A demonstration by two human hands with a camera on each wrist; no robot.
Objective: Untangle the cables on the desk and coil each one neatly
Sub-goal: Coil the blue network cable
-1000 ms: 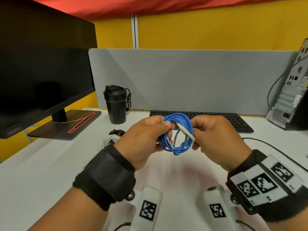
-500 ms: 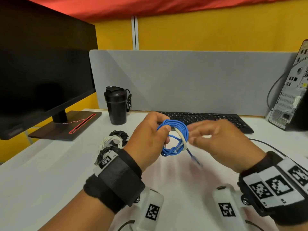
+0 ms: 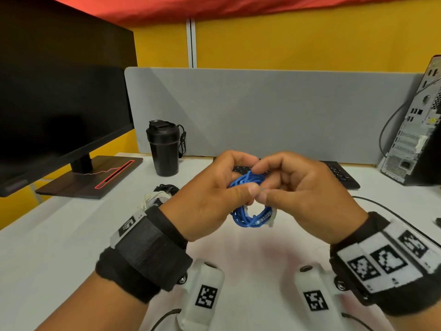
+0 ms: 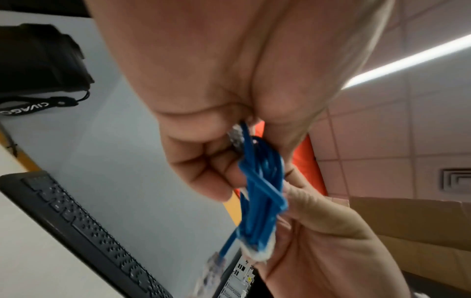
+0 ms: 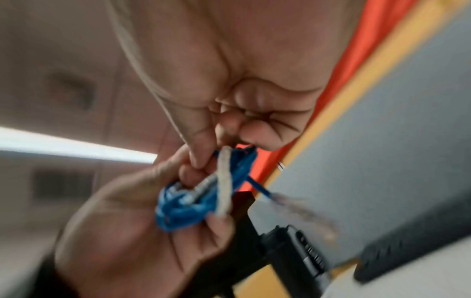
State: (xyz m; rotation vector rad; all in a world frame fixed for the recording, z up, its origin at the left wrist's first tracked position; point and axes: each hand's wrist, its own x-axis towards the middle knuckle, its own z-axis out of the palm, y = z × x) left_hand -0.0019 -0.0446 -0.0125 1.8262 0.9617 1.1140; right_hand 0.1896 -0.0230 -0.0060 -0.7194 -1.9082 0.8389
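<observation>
The blue cable (image 3: 250, 216), wound into a small coil, is held above the desk (image 3: 59, 235) between both hands, in front of the keyboard (image 3: 343, 174); the coil stands roughly upright, its ring facing the person, a pale tie (image 5: 225, 185) crossing its strands; one clear plug (image 4: 210, 268) on a short free end hangs down toward the keyboard; the left hand (image 3: 205, 199) curls round the coil's left side, thumb pressed on its front; the right hand (image 3: 303, 197) pinches the coil's right side, thumb tip meeting the left thumb; a white coil (image 3: 152, 199) and a black coil (image 3: 165, 188) lie on the desk just behind the left wrist; a black cup (image 3: 164, 149) stands behind those; a monitor (image 3: 59, 103) stands at left, a computer tower (image 3: 415, 139) at right.
</observation>
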